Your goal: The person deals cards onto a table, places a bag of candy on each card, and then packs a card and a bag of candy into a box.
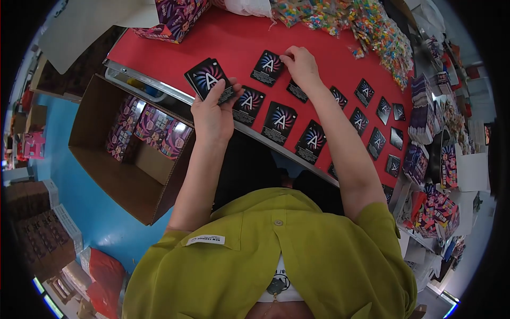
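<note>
In my left hand is a stack of black cards, fanned slightly, the top one showing a white letter A over a coloured burst. My right hand pinches at the upper right edge of a black card on the red tabletop. Beneath my right wrist another card is partly covered. Several matching cards lie in rows, such as one near the front edge and one beyond my right forearm.
An open cardboard box with purple printed boxes stands below the table's left end. At the back are a purple box and a heap of small colourful packets. Stacked purple packs line the right side.
</note>
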Motion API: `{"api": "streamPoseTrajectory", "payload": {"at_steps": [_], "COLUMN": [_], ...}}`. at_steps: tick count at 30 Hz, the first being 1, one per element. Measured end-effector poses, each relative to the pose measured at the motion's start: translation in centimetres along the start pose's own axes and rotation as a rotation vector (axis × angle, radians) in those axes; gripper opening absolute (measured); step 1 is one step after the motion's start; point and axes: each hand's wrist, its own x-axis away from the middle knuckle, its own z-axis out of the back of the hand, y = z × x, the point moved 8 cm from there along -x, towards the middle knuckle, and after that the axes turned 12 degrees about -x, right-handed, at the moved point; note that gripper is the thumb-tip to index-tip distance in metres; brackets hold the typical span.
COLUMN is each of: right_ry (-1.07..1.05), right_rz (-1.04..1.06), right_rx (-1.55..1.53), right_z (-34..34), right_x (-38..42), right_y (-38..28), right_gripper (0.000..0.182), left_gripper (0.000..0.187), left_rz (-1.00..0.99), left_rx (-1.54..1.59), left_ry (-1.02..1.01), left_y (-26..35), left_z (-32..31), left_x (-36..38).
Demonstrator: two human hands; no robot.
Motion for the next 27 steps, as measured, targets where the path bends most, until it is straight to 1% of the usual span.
{"api": "streamPoseTrajectory", "payload": {"at_steps": [1,3,4,6,7,9,10,12,13,15,16,18,22,27], "right_ry": [-0.002,0.177,0.168,-0.202,-0.201,-0.318,-0.323,-0.267,-0.268,-0.185,-0.181,-0.138,-0.11,-0.108], "right_rz": [0.006,0.106,0.112,-0.057,-0.064,-0.16,-0.161,-0.169,-0.171,-0.209,-0.211,-0.184,-0.197,-0.202], "right_rx": [0.004,0.103,0.102,-0.601,-0.597,-0.807,-0.807,-1.015,-1.021,-1.108,-1.107,-1.039,-0.959,-1.103], "right_z": [0.0,1.3,1.6,0.2,0.8,0.5,0.6,1.3,1.4,2.3,2.5,3.0,3.9,4.0], "right_x": [-0.1,0.6,1.1,2.6,3.4,4.9,5.3,5.8,6.1,6.5,6.7,6.8,7.3,7.6], "right_y": [0.0,-1.2,-2.6,-4.5,-5.3,-6.4,-6.2,-5.6,-5.6,-5.2,-5.0,-4.6,-4.5,-4.2], "right_gripper": [0.023,0.027,0.027,0.021,0.021,0.017,0.017,0.014,0.014,0.016,0.016,0.017,0.016,0.018], "left_gripper": [0.013,0.013,0.013,0.014,0.017,0.019,0.02,0.023,0.025,0.026,0.028,0.029,0.033,0.038], "left_rz": [0.025,0.096,0.093,0.203,0.223,0.254,0.278,0.257,0.239,0.221,0.201,0.199,0.181,0.184], "left_rx": [-0.026,-0.082,-0.077,-0.155,-0.15,-0.145,-0.145,-0.148,-0.151,-0.155,-0.152,-0.161,-0.164,-0.12], "left_ry": [-0.057,-0.136,-0.128,-0.271,-0.345,-0.369,-0.388,-0.374,-0.368,-0.367,-0.369,-0.36,-0.322,-0.308], "left_y": [-0.3,-1.0,-1.1,-2.5,-3.0,-3.6,-3.9,-4.0,-3.9,-4.2,-4.3,-4.4,-4.5,-4.2], "left_z": [-0.5,-1.3,-1.5,-3.0,-3.9,-4.8,-5.1,-5.5,-5.5,-5.4,-5.5,-5.6,-5.5,-5.9], "left_x": [0.3,1.0,1.1,1.9,2.3,2.7,3.0,3.3,3.4,3.4,3.5,3.7,3.5,3.7]}}
